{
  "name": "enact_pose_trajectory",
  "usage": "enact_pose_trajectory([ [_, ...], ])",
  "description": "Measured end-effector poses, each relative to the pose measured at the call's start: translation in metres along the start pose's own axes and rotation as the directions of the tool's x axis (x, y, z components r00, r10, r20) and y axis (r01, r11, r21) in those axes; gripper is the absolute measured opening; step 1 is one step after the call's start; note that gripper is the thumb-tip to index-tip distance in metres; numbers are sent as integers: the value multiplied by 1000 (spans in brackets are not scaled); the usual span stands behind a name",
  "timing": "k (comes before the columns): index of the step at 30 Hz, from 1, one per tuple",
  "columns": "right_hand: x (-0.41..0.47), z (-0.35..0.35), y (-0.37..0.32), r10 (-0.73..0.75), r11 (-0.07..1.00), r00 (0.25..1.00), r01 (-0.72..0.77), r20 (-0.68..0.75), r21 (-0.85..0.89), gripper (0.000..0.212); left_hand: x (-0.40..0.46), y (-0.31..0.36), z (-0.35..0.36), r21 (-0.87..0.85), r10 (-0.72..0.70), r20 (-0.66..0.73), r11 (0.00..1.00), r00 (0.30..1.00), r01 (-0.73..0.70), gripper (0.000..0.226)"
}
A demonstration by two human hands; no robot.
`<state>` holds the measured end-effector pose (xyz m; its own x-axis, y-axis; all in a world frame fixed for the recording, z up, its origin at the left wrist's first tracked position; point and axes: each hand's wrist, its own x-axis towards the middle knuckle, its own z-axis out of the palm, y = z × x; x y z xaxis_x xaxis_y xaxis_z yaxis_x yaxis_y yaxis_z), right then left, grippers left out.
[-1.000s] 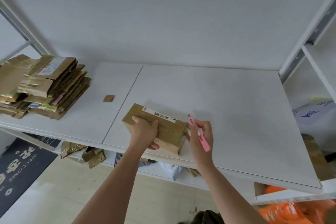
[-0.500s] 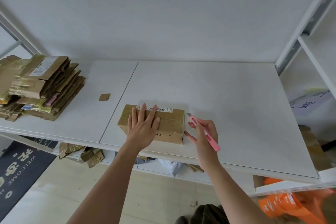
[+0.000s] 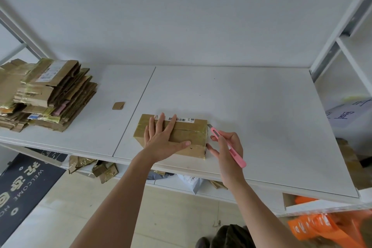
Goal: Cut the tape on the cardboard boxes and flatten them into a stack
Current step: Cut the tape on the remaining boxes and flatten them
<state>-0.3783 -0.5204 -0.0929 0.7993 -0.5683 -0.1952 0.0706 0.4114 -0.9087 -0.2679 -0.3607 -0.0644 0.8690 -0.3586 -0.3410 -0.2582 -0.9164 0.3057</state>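
A small taped cardboard box (image 3: 194,136) with a white barcode label lies flat on the white shelf (image 3: 251,119), near its front edge. My left hand (image 3: 164,140) presses on the box top with straight, spread fingers. My right hand (image 3: 228,147) pinches a pink utility knife (image 3: 226,146) just right of the box. The blade tip sits at the box's far right corner. A stack of flattened boxes (image 3: 46,94) lies at the shelf's left end.
A small cardboard scrap (image 3: 118,105) lies on the shelf between the stack and the box. Scraps of tape and cardboard (image 3: 92,168) sit on the lower shelf. A dark doormat (image 3: 22,183) is on the floor at left, orange bags (image 3: 322,225) at lower right.
The box went from tilted on an edge to lying flat. My left hand changed from gripping it to pressing flat on top. The knife tip moved to the box's right end.
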Motion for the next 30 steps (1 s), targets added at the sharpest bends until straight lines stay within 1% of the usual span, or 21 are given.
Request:
enact_pose_trajectory([
  [4,0,1,0,19,1000,1000,-19,-10,-17,8,0,0,1,-1,4,-13,1000,1000,-5,100],
  [11,-2,-3,-3,26,999,1000,-26,7,-40,13,1,1,3,41,4,-35,999,999,-3,96],
  [21,-18,-18,2,-45,987,993,60,107,-148,11,1,-1,4,56,17,-41,998,999,-14,98],
  [25,-25,-27,1,-57,968,985,94,161,-232,12,0,-3,5,54,26,-49,998,998,-24,99],
  [27,-23,-34,-3,-62,949,973,126,222,-289,12,0,-5,7,64,34,-52,997,998,-31,100],
  [30,-21,-49,-13,-56,889,942,198,331,-413,19,0,-6,7,52,25,-67,998,997,-22,100],
])
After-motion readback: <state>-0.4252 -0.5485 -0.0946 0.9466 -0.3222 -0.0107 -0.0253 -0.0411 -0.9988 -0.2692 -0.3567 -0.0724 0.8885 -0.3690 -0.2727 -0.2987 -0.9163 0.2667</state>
